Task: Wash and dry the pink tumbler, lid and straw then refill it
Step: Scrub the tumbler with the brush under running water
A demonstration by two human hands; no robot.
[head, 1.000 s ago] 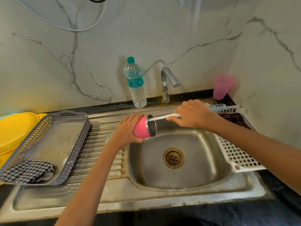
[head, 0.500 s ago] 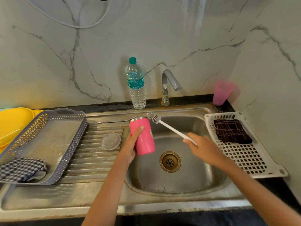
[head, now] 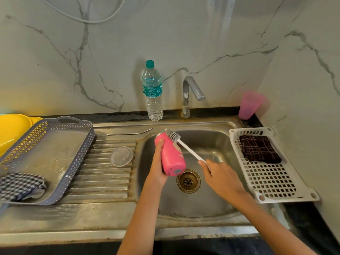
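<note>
While left grip (head: 158,162) curls round the pink tumbler (head: 172,155), tilted over the sink (head: 202,214), right grip (head: 219,175) holds the brush (head: 187,147) handle, bristles on tumbler's outer wall nr rim. Scrub stage, by my read. Left of left grip lie lid (head: 122,156), straw (head: 128,133); drying, refill not begun.
</note>
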